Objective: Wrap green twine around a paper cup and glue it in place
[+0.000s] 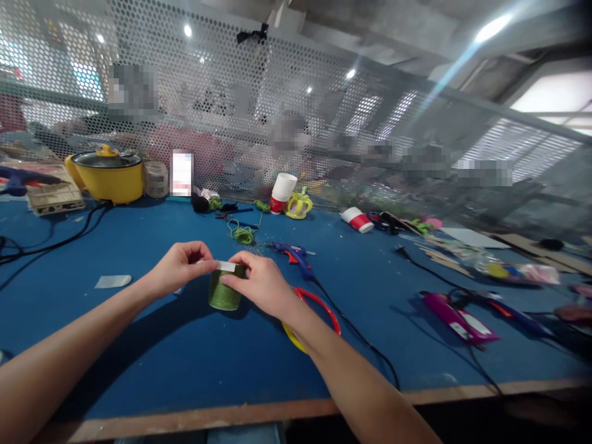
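Observation:
In the head view a small green cylinder [224,295], which looks like a cup wound with yarn, stands near the middle of the blue table. My right hand [261,280] grips it from the right, thumb on its front and fingers at its upper rim. A white strip [226,266] lies along that rim. My left hand [187,265] is closed in a pinch at the strip's left end. Just beyond my hands lies a blue glue gun [296,256]. A red and yellow ring [329,308] is partly hidden under my right forearm.
A yellow electric pot [111,176], a lit phone [181,174], stacked paper cups [282,188] and green yarn [243,234] stand or lie at the back. A purple packet [456,317] and black cords are on the right. Perforated metal screening [240,80] rises behind the table.

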The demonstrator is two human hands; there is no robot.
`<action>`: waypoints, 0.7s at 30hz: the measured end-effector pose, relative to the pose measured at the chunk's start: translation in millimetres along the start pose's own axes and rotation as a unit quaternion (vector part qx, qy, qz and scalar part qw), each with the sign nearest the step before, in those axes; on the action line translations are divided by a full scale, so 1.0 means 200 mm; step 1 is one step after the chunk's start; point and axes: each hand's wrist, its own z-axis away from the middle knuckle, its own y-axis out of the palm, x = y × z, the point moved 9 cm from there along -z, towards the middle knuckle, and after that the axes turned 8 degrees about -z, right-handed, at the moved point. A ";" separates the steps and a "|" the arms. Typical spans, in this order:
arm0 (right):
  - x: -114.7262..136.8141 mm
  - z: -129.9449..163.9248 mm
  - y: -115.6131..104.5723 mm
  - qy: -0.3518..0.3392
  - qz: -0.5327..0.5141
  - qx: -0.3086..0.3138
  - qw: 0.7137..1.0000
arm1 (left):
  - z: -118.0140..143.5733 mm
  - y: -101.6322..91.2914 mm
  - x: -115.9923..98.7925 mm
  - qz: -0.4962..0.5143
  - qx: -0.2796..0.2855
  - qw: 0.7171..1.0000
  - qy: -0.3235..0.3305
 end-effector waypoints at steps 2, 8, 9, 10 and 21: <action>0.00 0.00 0.00 0.000 0.002 0.001 1.000 | 0.00 0.00 0.00 0.002 0.002 1.000 0.001; -0.01 0.00 0.00 0.000 0.010 -0.003 1.000 | 0.00 0.01 0.00 0.005 0.005 1.000 -0.004; -0.01 0.00 0.00 -0.001 0.010 -0.002 1.000 | 0.00 0.01 0.00 0.004 0.006 1.000 -0.006; -0.01 0.00 0.00 -0.002 0.010 -0.001 1.000 | 0.00 0.01 0.00 0.001 0.007 1.000 -0.008; 0.00 0.00 -0.01 -0.026 -0.002 -0.010 1.000 | 0.00 0.01 0.00 -0.003 -0.004 1.000 -0.014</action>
